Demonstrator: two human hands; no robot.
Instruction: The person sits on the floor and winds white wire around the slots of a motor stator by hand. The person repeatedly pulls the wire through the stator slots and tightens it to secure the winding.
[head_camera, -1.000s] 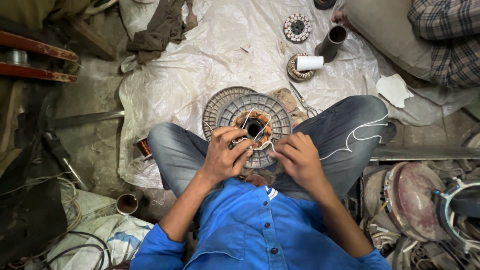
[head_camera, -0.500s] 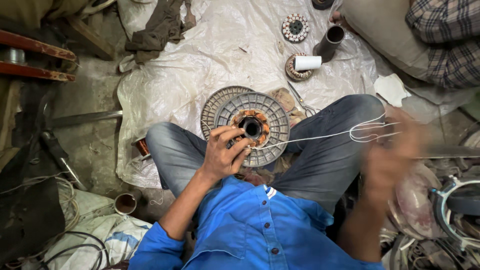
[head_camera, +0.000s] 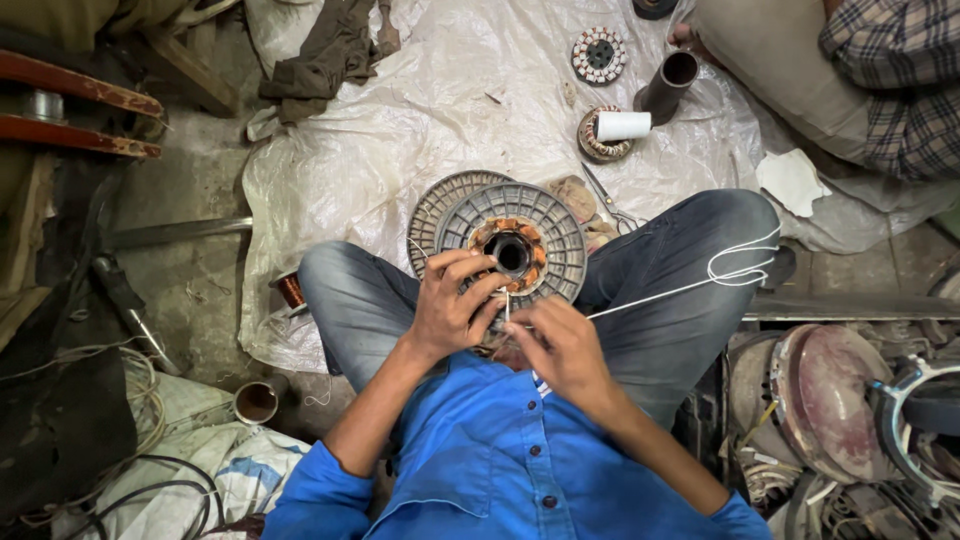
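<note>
Two hands tie white string on a round metal motor part, w/ the part in the lap.

Right hand (head_camera: 562, 345) is closed on the white string (head_camera: 680, 288), pinched in the fingers; the string runs off over the right knee & loops there. Left hand (head_camera: 452, 305) curls tight on the rim of the round motor part (head_camera: 520, 232), prob. pinching string too, hard to see. The part sits between the crossed legs, copper wire round its hole. Farther off on the plastic sheet (head_camera: 400, 130): scissors (head_camera: 606, 202), a white string spool (head_camera: 622, 126), a dark pipe (head_camera: 668, 85).
</note>
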